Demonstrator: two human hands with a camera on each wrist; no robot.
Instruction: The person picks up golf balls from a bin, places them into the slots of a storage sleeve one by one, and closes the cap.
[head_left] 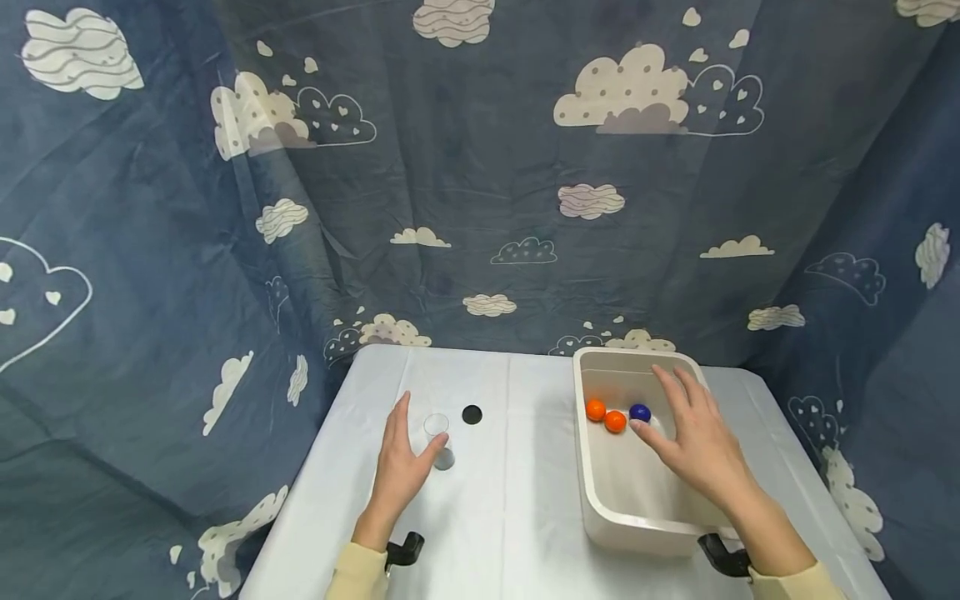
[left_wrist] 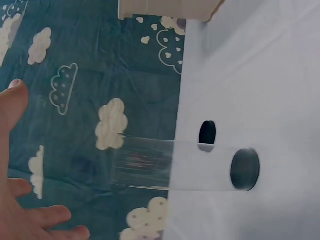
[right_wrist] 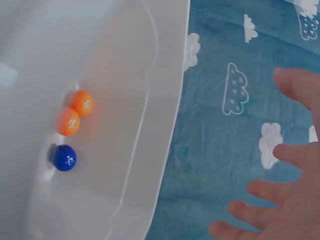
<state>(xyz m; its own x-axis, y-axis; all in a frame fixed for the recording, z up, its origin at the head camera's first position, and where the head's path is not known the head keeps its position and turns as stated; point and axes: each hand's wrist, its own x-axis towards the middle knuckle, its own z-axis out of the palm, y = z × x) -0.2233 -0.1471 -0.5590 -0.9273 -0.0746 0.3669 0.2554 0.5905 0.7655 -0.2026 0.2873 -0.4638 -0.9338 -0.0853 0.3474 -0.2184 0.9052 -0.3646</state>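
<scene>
A clear tube (head_left: 436, 427) stands upright on the white table, with a dark disc (left_wrist: 245, 170) at its base. My left hand (head_left: 403, 471) is held beside this tube, thumb and fingers spread, with nothing in its grasp. Over the right side of a white bin (head_left: 641, 524) hovers my right hand (head_left: 701, 450), its fingers apart and holding nothing. Inside that bin, two orange balls (right_wrist: 68, 121) and a blue ball (right_wrist: 64, 158) lie on the floor near the far end, left of the right hand in the head view.
A flat black disc (head_left: 472, 414) lies on the table (head_left: 517, 475), a little beyond the tube. Dark blue cloth (head_left: 480, 208) with cloud prints hangs behind the table and along both sides.
</scene>
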